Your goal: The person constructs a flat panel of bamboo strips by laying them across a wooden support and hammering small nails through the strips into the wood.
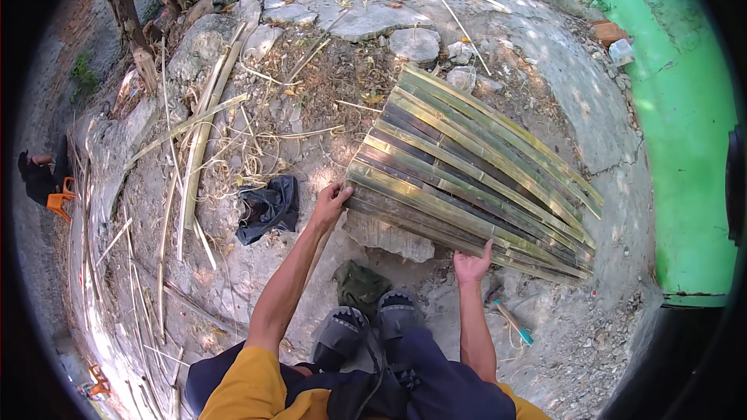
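Observation:
A panel of split bamboo slats (459,159), green, yellow and dark brown, lies side by side in front of me and slants down to the right. My left hand (333,204) is closed on its near left corner. Farther right along the near edge, my right hand (472,264) grips the panel with the thumb on top and the fingers partly hidden under it. Below that edge shows a pale stone slab (389,236). How the slats are joined cannot be seen.
Near my shoes lies a dark green cloth (361,286). A tool with a wooden and teal handle (515,323) rests to the right. Leftward are a black bag (268,208), loose bamboo strips (204,136) and shavings. A green wall (685,124) bounds the right; a person sits far left.

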Demonstrator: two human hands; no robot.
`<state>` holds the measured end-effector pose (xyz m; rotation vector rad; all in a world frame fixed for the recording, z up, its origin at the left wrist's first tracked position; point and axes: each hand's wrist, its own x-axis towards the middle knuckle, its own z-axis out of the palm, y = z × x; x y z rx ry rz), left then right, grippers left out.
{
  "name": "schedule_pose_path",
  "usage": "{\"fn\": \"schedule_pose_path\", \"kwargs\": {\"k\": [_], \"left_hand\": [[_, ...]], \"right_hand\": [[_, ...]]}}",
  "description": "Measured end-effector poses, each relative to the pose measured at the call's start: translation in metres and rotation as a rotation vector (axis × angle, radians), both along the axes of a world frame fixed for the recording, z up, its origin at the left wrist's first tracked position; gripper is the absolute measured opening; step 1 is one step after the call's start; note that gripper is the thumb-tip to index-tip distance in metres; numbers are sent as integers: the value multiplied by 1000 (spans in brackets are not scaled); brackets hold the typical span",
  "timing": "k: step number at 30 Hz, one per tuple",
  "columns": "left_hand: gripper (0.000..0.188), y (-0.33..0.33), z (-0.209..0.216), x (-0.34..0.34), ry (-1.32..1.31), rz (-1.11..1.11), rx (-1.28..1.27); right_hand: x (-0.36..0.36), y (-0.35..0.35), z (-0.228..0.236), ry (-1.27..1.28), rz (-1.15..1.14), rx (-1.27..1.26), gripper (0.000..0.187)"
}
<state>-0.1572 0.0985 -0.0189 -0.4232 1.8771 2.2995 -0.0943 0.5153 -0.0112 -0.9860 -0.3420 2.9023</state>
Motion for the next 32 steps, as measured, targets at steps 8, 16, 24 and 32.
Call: {"fn": "schedule_pose_path", "kwargs": {"k": [8, 16, 24, 32], "left_hand": [[29, -3, 1, 1, -7, -15, -120], [28, -18, 2, -8, -97, -113, -219], [47, -11, -6, -2, -11, -53, -256], [45, -28, -8, 8, -65, -108, -482]], "right_hand": [[0, 0, -13, -4, 1, 27, 49], [11, 10, -15, -49, 238, 113, 33], [48, 25, -20, -144, 413, 305, 18], [119, 35, 18, -143, 576, 503, 38]]}}
